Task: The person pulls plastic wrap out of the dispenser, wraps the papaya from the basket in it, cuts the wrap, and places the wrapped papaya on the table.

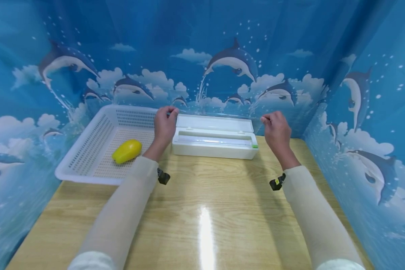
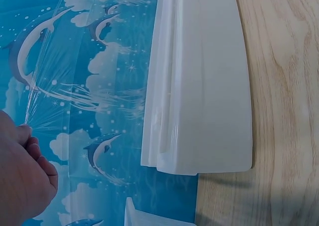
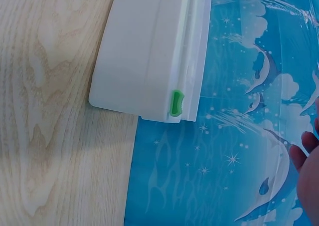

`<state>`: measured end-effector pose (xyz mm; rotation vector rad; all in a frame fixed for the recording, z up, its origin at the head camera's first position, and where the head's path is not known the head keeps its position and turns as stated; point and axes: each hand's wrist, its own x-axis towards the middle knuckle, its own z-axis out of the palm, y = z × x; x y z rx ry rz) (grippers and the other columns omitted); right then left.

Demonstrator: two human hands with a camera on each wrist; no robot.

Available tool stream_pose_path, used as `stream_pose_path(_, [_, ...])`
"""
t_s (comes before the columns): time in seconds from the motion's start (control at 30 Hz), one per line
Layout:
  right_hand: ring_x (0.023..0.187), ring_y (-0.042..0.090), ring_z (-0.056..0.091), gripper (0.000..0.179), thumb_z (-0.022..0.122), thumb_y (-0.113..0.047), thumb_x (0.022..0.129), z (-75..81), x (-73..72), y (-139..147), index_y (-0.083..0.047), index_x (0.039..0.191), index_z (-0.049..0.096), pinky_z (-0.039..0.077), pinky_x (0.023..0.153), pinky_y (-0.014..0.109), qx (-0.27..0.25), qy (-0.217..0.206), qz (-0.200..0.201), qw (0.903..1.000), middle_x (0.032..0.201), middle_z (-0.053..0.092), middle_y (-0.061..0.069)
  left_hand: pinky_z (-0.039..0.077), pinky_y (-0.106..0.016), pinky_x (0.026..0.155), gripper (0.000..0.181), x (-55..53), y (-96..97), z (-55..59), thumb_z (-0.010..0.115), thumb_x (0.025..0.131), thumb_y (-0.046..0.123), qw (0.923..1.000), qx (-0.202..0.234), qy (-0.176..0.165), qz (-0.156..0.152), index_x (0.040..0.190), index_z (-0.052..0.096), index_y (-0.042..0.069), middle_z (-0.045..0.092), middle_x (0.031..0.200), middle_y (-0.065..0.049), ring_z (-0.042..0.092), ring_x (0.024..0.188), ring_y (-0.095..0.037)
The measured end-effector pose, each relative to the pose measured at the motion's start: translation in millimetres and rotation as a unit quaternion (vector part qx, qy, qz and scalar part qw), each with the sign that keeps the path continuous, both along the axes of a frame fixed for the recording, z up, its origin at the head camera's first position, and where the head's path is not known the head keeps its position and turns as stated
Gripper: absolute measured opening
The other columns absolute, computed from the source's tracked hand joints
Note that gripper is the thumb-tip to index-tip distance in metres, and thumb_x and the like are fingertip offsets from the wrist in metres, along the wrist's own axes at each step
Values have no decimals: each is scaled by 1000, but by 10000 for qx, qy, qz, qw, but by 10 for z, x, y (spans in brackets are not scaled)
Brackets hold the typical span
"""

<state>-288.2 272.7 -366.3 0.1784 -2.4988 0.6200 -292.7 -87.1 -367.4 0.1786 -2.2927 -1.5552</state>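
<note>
A white cling film dispenser (image 1: 216,150) stands at the table's back edge with its lid (image 1: 214,123) raised and a roll (image 1: 216,140) inside. A green slider (image 3: 177,103) sits at its right end. Clear cling film (image 2: 37,86) gathers in creases at my left hand (image 1: 165,125), which pinches it between thumb and fingers beside the dispenser's left end. My right hand (image 1: 277,129), raised past the right end, pinches the film's other side with curled fingers. Stretched film (image 3: 284,4) glints in the right wrist view, where that hand is mostly cut off.
At the left stands a white perforated basket (image 1: 84,150) with a yellow papaya-shaped fruit (image 1: 127,151) in it. The wooden table (image 1: 219,202) reaches toward me. A blue dolphin-print curtain (image 1: 175,33) closes off the back and both sides.
</note>
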Motion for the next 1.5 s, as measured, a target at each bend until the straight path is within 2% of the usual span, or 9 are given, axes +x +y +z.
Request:
stream_pose_path(0.43, [93,34,56,32,53,-30,105,111,2,-8,-2,112,67,44,71,53,7,162,3,9999,108,57,15,51,-29,81,31,18,-24,117,51,106,33,9999,-2,-116,-40,126,64,14,57,117,-4,53,98,-18])
stream_pose_path(0.77, [95,35,57,34,52,-31,104,185,3,-10,-1,108,67,45,67,54,165,620,49,9979,105,59,16,48,-28,76,29,9,-45,187,53,105,30,9999,25,116,-32,124,65,12,58,116,-4,51,93,-17])
stream_pose_path(0.93, [91,35,57,33,53,-29,104,232,15,-19,1,107,68,45,65,54,163,821,114,9964,102,60,17,48,-27,76,30,12,-49,229,53,105,30,9999,4,120,-31,126,64,12,58,118,-4,52,94,-16])
stream_pose_path(1.17, [90,35,56,32,55,-30,104,319,36,-26,0,107,67,46,70,54,86,760,149,9970,102,59,17,48,-27,77,30,33,-63,287,53,105,31,9998,46,179,-91,126,64,13,57,119,-4,51,95,-17])
stream_pose_path(1.5, [88,35,55,39,51,-36,104,386,44,4,0,106,66,46,67,53,242,1014,221,9943,101,58,17,49,-26,79,31,32,-75,357,52,106,35,9994,29,293,-175,125,64,14,57,119,-3,52,96,-16])
